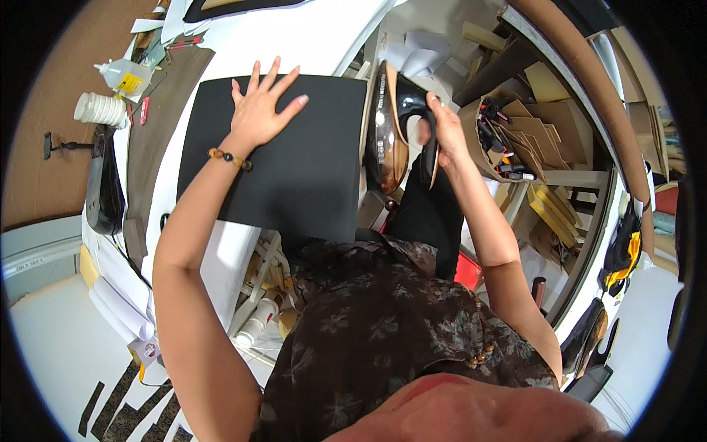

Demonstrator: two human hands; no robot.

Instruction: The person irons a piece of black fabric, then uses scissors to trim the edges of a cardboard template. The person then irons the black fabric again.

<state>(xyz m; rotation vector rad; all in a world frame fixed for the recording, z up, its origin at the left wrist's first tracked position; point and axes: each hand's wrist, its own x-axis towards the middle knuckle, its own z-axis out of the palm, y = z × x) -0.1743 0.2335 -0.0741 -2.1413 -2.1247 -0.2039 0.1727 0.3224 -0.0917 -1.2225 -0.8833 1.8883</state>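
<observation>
Left hand point(259, 110) lies flat, fingers spread, pinning the black sheet point(294, 158) on the bench point(309, 37); right hand point(442, 129) grips a glossy black shoe point(394, 125) at three o'clock. Best keep the sheet pressed.

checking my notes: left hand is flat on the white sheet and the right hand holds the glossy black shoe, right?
Not quite. In the head view the left hand lies flat, fingers spread, on a black sheet, not a white one; the white is the table beneath it. The right hand does hold the glossy black shoe.
</observation>
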